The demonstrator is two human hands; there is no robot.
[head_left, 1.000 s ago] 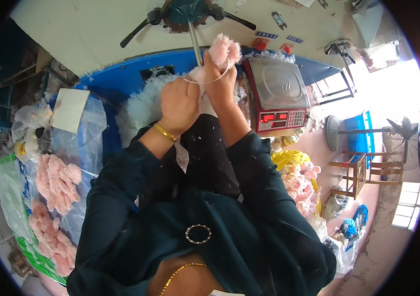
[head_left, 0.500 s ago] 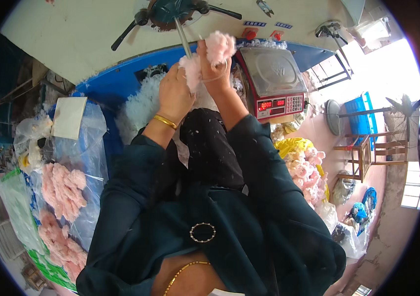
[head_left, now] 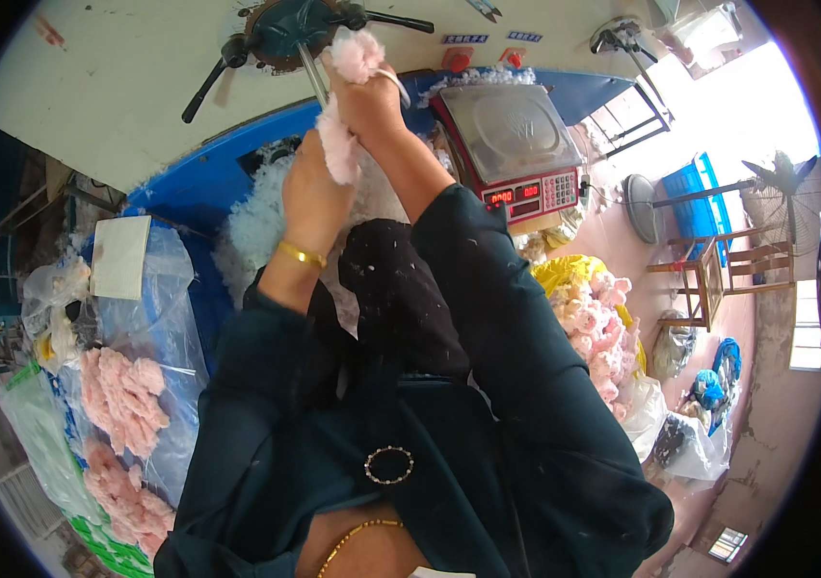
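Observation:
My left hand [head_left: 309, 193], with a gold bracelet at the wrist, is closed on a fluffy pink plush piece [head_left: 338, 149] beside the end of a metal tube [head_left: 311, 75]. My right hand [head_left: 372, 104], with a pale bangle, is wrapped round the upper part of the plush, close to the tube. A pink tuft [head_left: 357, 56] sticks up above its fingers. Whether both pink parts are one piece is hidden by my hands. From the machine face above, the tube comes out of a dark round hub [head_left: 290, 34].
White stuffing [head_left: 256, 217] lies in the blue trough [head_left: 174, 159]. A red scale [head_left: 516, 135] stands right of my hands. Pink plush pieces lie at left [head_left: 123, 400] and in a yellow bag [head_left: 569, 279] at right. Black handles [head_left: 218, 77] jut from the hub.
The view has shifted slightly. My right hand has moved left and up toward the hub, alongside the tube, with the plush. My left hand stays lower on the pink plush.

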